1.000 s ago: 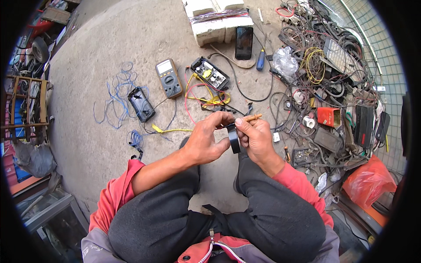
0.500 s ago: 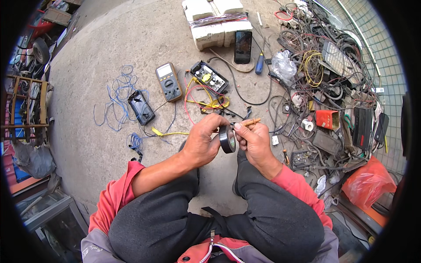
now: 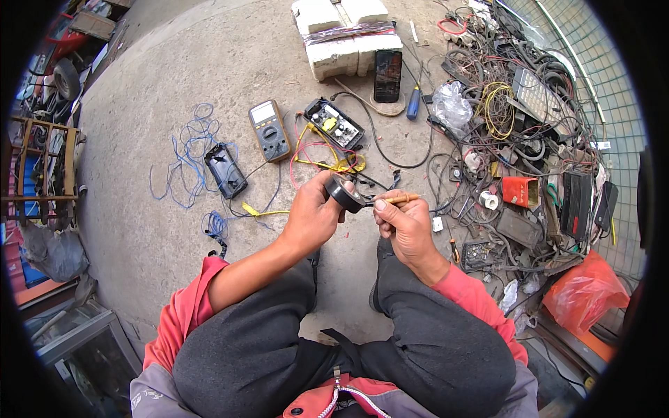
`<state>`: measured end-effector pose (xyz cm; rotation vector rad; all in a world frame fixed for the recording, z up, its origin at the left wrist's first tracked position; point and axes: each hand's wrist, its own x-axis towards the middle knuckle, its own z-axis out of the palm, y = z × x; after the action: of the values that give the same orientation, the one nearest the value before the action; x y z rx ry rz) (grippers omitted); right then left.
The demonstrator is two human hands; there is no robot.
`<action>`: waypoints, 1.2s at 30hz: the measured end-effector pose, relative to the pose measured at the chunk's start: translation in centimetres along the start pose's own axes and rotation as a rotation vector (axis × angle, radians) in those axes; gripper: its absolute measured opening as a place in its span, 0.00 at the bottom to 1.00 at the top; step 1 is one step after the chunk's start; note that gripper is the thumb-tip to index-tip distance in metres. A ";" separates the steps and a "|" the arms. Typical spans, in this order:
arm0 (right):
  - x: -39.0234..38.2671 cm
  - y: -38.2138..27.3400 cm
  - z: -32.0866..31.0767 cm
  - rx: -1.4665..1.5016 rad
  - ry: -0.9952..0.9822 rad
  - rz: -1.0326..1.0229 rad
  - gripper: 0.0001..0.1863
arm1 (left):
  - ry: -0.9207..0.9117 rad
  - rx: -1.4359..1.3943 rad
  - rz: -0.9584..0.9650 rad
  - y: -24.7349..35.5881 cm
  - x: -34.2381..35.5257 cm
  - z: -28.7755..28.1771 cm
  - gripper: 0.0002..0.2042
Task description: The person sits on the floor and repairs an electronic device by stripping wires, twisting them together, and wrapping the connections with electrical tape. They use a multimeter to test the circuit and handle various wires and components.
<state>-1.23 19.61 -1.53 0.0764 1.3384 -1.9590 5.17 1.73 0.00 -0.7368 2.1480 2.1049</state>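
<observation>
My left hand (image 3: 310,219) is closed on a roll of black electrical tape (image 3: 351,201), its fingers around the side of the ring. A short dark strip spans the gap from the roll to my right fingertips. Pinched in my right hand (image 3: 408,233) is a thin tan-brown stick-like piece (image 3: 403,198) pointing right; its exact kind is unclear. Just beyond my hands, red and yellow wires (image 3: 341,164) trail from an open black case with a circuit board (image 3: 333,125). Left of it lie a multimeter (image 3: 270,132) and a black case shell (image 3: 226,171).
Tangled blue wire (image 3: 188,157) spreads on the concrete at left. Ahead stand a white foam block (image 3: 348,56) and a phone (image 3: 387,76), with a blue screwdriver (image 3: 413,104) beside them. A heap of cables and scrap (image 3: 516,160) fills the right side, near a red plastic bag (image 3: 585,292).
My left hand has shifted slightly up and left with the tape roll, which has turned. A dark strip now shows between roll and right fingers. My right hand has hardly moved.
</observation>
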 end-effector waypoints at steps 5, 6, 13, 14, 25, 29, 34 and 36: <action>-0.1 -0.1 0.0 -0.001 -0.009 0.003 0.10 | -0.019 -0.160 -0.133 -0.6 0.5 0.1 0.08; -0.1 -0.1 0.1 -0.001 -0.004 0.006 0.10 | -0.027 -0.154 -0.158 -0.6 0.5 0.0 0.07; -0.1 -0.2 0.1 -0.004 0.009 0.016 0.10 | -0.019 -0.033 -0.144 -0.5 0.5 0.0 0.13; -0.1 -0.3 0.1 -0.003 0.013 0.017 0.10 | -0.028 0.024 -0.124 -0.5 0.5 -0.1 0.15; 0.0 -0.1 -0.2 0.009 0.036 0.028 0.09 | 0.009 0.415 0.537 0.7 -0.5 -0.1 0.18; -0.1 -0.3 -0.1 0.014 0.023 0.051 0.09 | 0.019 0.583 0.588 0.8 -0.5 0.1 0.17; -0.1 0.0 -0.1 0.063 0.017 0.060 0.09 | 0.030 0.591 0.568 0.5 -0.5 0.2 0.16; 0.0 0.1 -0.2 0.075 0.020 0.055 0.09 | 0.011 0.579 0.560 0.2 -0.4 0.2 0.18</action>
<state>-1.25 19.73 -1.65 0.1670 1.2625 -1.9669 5.37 1.99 0.33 -0.0911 3.0072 1.4609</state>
